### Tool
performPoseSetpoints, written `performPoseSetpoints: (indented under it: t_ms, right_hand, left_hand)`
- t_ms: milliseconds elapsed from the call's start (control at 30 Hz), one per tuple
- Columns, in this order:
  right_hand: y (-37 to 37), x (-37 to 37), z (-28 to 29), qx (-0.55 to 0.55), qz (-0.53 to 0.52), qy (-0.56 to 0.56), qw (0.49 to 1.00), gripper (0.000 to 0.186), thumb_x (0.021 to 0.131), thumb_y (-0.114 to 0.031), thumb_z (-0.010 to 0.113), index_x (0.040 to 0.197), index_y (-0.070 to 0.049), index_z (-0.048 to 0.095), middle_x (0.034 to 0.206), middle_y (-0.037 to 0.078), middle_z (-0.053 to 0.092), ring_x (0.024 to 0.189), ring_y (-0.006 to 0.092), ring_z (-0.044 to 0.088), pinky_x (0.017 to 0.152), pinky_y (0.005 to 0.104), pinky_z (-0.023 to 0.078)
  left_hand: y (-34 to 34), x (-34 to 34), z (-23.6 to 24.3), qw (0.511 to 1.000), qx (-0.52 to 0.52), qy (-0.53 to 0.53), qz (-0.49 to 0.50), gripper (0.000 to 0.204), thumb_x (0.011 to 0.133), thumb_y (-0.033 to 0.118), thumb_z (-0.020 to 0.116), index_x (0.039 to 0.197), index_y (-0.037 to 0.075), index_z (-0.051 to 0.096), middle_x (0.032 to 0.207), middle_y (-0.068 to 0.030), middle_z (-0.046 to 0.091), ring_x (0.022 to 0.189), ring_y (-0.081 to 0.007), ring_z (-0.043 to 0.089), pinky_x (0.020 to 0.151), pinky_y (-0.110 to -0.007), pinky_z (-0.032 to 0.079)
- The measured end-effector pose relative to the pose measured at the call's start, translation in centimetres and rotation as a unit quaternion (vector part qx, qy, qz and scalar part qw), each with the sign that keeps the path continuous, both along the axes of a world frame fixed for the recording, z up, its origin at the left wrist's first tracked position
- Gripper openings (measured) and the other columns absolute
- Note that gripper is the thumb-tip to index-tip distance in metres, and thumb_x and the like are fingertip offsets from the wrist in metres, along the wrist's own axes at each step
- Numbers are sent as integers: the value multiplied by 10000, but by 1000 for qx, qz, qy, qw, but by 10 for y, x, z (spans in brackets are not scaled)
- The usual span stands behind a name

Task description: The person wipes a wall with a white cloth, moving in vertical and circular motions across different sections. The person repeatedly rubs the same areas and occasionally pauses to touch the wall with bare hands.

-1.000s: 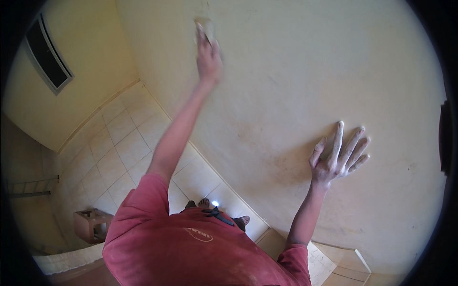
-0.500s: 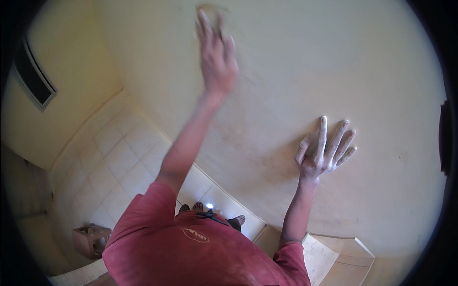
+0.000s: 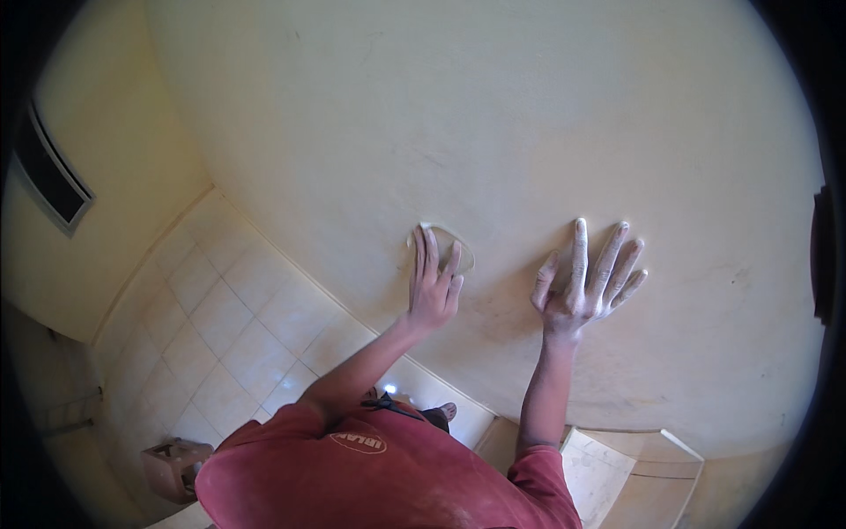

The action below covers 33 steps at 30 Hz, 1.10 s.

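A thin tan piece of sandpaper [image 3: 467,257] lies against the pale, smudged wall [image 3: 529,150], its curved edge showing beside my fingers. My left hand [image 3: 430,295] presses it flat there, with some fingers spread over it; part of the sheet is hidden beneath them. To the right, my right hand [image 3: 575,295] rests on the wall with its fingers fanned out. White dust coats those fingers, and nothing is in that hand.
Below the wall runs a floor of light tiles [image 3: 211,309]. A brownish plastic stool [image 3: 169,467] stands at the lower left. A pale, box-like ledge [image 3: 648,472] juts out at the lower right. A dark framed opening [image 3: 53,176] is in the left wall.
My left hand has come down the wall with the sandpaper, from high up to about level with my right hand. The right hand has stayed in place on the wall.
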State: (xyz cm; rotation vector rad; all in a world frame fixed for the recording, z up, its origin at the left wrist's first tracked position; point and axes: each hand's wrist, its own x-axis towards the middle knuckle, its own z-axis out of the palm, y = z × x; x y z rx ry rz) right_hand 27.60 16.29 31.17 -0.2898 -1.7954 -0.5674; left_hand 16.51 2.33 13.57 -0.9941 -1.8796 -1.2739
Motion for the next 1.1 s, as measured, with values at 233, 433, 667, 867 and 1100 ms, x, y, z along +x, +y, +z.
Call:
performPoseSetpoints:
  t_ms: [233, 433, 667, 867, 1100]
  right_hand:
    - [4, 4, -3, -8, -8, -8, 1000, 475, 950, -435, 376, 1253, -264, 700, 1471, 152, 507, 1434, 358, 376, 1239, 505, 95]
    - [5, 4, -5, -8, -11, -5, 1000, 480, 952, -437, 369, 1255, -266, 700, 1464, 146, 517, 1423, 356, 394, 1239, 504, 94]
    - [5, 1, -3, -6, 16, 4, 1000, 462, 948, -411, 382, 1231, -261, 715, 1440, 143, 542, 1415, 360, 404, 1238, 508, 102]
    - [5, 3, -4, -11, 11, 12, 1000, 457, 952, -428, 396, 1234, -259, 714, 1442, 135, 542, 1416, 356, 403, 1239, 500, 102]
    - [4, 4, 0, -10, 30, -4, 1000, 440, 902, -353, 489, 1258, -203, 699, 1470, 174, 502, 1441, 379, 356, 1233, 510, 98]
  left_hand:
    - [-8, -63, 260, 975, 56, 212, 45, 580, 946, 330, 556, 1510, 310, 425, 1605, -266, 198, 1451, -544, 181, 1163, -649, 182]
    - [-5, -55, 263, 977, 19, 211, 12, 593, 933, 323, 571, 1508, 317, 428, 1603, -266, 205, 1450, -543, 187, 1161, -648, 192]
    - [6, -5, 13, 994, -80, 74, -3, 595, 901, 320, 605, 1482, 282, 478, 1576, -298, 240, 1430, -580, 191, 1132, -686, 208]
    - [7, -25, 171, 989, -16, 146, 18, 552, 930, 346, 579, 1473, 305, 488, 1581, -268, 263, 1433, -553, 222, 1140, -659, 223]
    - [11, -50, 295, 958, 39, 279, 50, 575, 951, 318, 550, 1509, 275, 420, 1609, -211, 240, 1461, -489, 216, 1155, -630, 229]
